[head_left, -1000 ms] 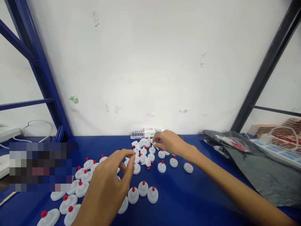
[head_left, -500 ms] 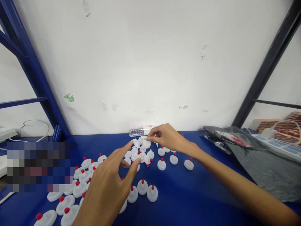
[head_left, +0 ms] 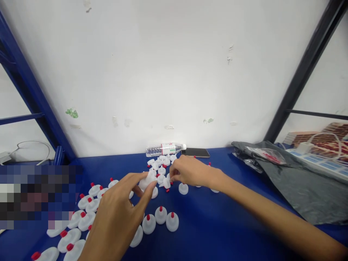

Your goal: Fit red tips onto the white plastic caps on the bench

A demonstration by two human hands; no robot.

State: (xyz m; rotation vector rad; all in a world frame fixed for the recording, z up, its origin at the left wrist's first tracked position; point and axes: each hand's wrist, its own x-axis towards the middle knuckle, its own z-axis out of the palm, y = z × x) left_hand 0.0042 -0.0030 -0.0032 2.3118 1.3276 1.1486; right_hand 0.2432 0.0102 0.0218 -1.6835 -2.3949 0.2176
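My left hand (head_left: 122, 203) grips a white plastic nozzle cap (head_left: 147, 180) between thumb and fingers, over the near left side of a loose pile of white caps (head_left: 161, 170). Small red tips (head_left: 167, 190) lie among the pile. My right hand (head_left: 187, 170) is closed in a pinch at the pile's right edge; its fingertips hide whatever is between them. Round white caps fitted with red tips stand in front, such as a red-tipped cap (head_left: 172, 222), and many more red-tipped caps (head_left: 87, 220) cover the table on the left.
A clear plastic bottle (head_left: 165, 149) lies against the wall beside a dark phone (head_left: 197, 153). To the right, a grey plastic bag (head_left: 288, 188) and a power strip (head_left: 318, 159) rest on the blue table (head_left: 212, 224). Rack posts rise on both sides.
A white cap now sits in my left hand, which was empty before. My right hand has drawn back toward me from the far side of the pile. The view has shifted slightly.
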